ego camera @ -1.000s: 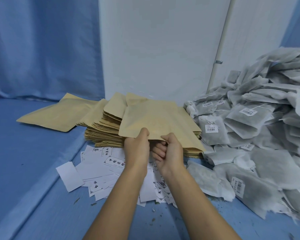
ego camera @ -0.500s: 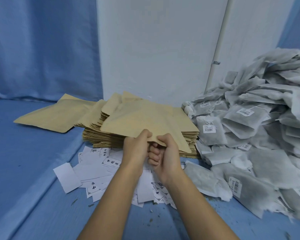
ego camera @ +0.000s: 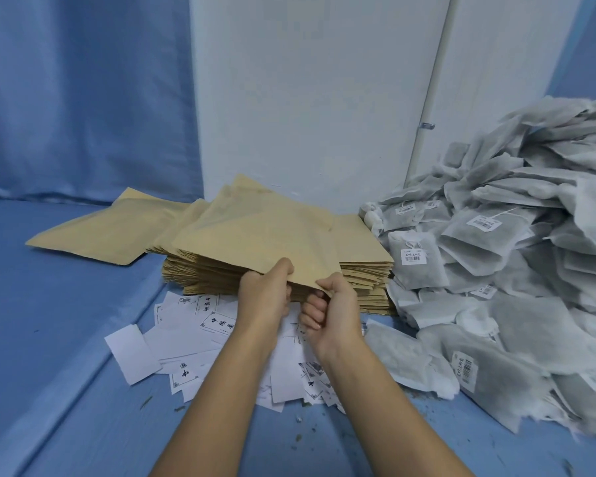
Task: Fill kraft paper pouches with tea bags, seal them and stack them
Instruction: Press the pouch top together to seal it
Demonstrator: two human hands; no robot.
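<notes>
Head view. Your left hand (ego camera: pixel 264 299) and right hand (ego camera: pixel 336 313) meet at the middle of the frame, both forearms reaching in from the lower edge, and together they hold one kraft pouch (ego camera: pixel 255 235) by its near edge. The left grip is closed on that edge, thumb on the upper face and fingers tucked beneath. The right grip pinches the near corner just beside it, thumb on top and the other fingers curled under the paper. The pouch is held at a slant, its near edge raised above the stack of kraft pouches (ego camera: pixel 362 280) and its far part extending over the stack's top. The stack sits on the blue counter (ego camera: pixel 69 356) at the foot of a white wall panel (ego camera: pixel 307 98), its edges unevenly fanned. Left of the stack, on a raised part of the counter, a lone pouch (ego camera: pixel 93 232) lies flat; whether it is filled cannot be told. A heap of grey tea bags (ego camera: pixel 516 256), many bearing white barcode labels, rises at the right, touching the stack's right side and running to the frame's edge. White paper slips (ego camera: pixel 183 339) with printed characters lie scattered on the counter beneath your wrists, in front of the stack. Small dark crumbs (ego camera: pixel 298 438) dot the counter near the lower edge. A blue curtain (ego camera: pixel 83 98) hangs behind at the left, and a pale pipe (ego camera: pixel 434 98) runs up the wall at the right.
</notes>
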